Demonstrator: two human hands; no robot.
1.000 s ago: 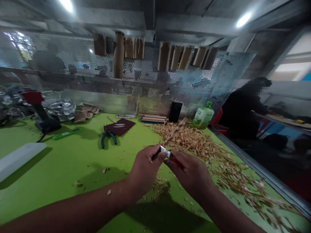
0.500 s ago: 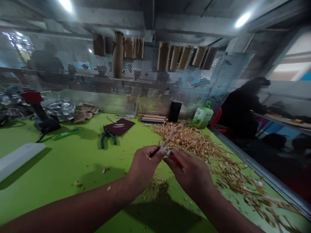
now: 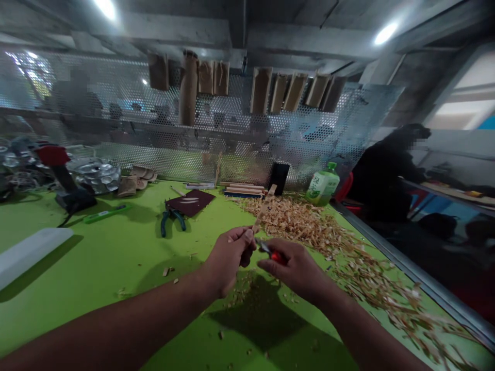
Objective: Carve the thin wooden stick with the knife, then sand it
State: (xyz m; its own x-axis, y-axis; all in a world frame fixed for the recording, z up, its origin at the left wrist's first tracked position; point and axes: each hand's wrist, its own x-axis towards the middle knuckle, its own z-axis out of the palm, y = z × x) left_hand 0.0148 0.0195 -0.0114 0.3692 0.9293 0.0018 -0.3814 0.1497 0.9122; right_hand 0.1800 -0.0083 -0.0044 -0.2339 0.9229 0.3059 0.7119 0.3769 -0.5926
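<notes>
My left hand is closed on the lower end of a thin wooden stick, which tilts up and away to the right over the table. My right hand is closed round a small tool with a red handle. The tool's grey metal head points left, close to my left fingertips; its exact kind is blurred. Beyond both hands lies a heap of wood shavings, and small chips are scattered beneath them.
Pliers, a dark red sheet, a green cutter, a white block and a red-and-black power tool lie left. A bottle and dark phone-like object stand behind. A person sits at right.
The stick has turned more upright, its far end shifting left. My right hand and the red-handled tool have drawn slightly away from my left thumb, leaving a small gap.
</notes>
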